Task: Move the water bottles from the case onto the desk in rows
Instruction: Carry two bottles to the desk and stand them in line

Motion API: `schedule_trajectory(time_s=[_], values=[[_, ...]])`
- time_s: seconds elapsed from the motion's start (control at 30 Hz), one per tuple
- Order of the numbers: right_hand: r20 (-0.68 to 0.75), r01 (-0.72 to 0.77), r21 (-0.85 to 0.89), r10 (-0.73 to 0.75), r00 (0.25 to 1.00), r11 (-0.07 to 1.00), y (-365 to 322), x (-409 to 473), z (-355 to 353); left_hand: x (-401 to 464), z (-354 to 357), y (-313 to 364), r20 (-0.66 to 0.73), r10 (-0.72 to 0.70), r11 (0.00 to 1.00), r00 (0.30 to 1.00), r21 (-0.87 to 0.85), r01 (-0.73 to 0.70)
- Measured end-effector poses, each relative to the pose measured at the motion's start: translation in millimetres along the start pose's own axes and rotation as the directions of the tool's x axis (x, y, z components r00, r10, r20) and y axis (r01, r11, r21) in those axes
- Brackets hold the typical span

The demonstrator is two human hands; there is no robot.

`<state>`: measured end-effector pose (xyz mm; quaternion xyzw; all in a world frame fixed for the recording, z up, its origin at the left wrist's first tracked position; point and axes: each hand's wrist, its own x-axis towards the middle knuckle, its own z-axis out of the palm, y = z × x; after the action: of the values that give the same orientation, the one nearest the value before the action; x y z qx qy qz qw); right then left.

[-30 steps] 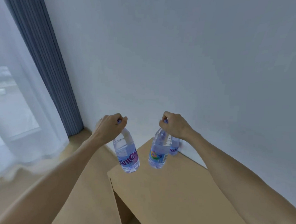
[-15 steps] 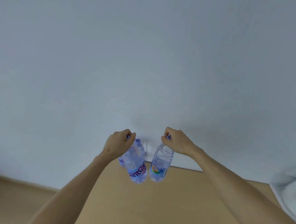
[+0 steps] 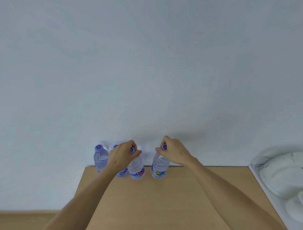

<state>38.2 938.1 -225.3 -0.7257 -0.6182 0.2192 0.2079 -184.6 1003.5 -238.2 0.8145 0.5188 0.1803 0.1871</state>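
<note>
Clear water bottles with purple caps stand in a row along the back edge of the light wooden desk [image 3: 178,201], against the wall. My left hand [image 3: 122,155] grips the cap of one bottle [image 3: 137,167], whose base rests on the desk. My right hand [image 3: 174,151] pinches the cap of the rightmost bottle [image 3: 159,168], also upright on the desk. Left of them stands a free bottle [image 3: 100,158]. Another bottle [image 3: 122,173] is mostly hidden behind my left wrist. The case is out of view.
A plain white wall rises right behind the bottles. At the right edge a white surface [image 3: 282,174] with rounded pale shapes adjoins the desk. Wooden floor [image 3: 23,220] shows at the lower left, beyond the desk's left edge.
Both hands carried their bottles forward and down from mid-air to the desk's back edge beside the standing bottles. My view swung right, away from the curtain and window.
</note>
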Motion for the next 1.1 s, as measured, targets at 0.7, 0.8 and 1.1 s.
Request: schedule_trajectory(time_s=[0.7,0.8,1.1], values=[[0.127,0.132,0.085,-0.142,0.982,0.988,21,31,38,20,33,-21,0.171,0.018,1.000,0.985,0.006,-0.020],[0.113,0.125,0.093,-0.135,0.984,0.988,20,31,40,25,32,-22,0.189,0.053,0.999,0.981,-0.014,-0.052],[0.088,0.139,0.098,-0.147,0.985,0.986,2,35,53,29,27,-27,0.215,0.085,0.996,0.973,-0.017,-0.083]])
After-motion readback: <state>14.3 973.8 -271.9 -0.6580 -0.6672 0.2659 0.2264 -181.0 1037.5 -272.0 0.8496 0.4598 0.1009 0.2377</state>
